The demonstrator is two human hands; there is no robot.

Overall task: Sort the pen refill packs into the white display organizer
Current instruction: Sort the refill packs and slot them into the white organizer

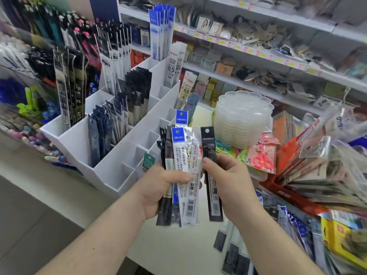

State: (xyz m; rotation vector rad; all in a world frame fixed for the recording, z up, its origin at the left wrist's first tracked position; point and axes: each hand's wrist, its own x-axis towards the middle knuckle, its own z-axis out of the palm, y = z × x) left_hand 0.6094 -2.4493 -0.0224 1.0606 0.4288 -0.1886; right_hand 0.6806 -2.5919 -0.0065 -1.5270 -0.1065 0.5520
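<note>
My left hand (158, 187) grips a fanned bundle of pen refill packs (179, 155), some white with blue tops, some black. Beside it my right hand (228, 181) pinches a single black refill pack (211, 175), held upright and just apart from the bundle. The white display organizer (111, 165) stands on the counter to the left and behind the hands. Its back compartments hold upright black, dark blue and white-and-blue packs. A green-topped pack (148, 162) sits in a front compartment next to my left hand.
A stack of clear scalloped plastic trays (242, 116) stands behind my right hand, with red scissors packs (262, 157) beside it. Loose packaged goods pile up on the right. More refill packs (234, 253) lie on the white counter below. Stocked shelves run along the back.
</note>
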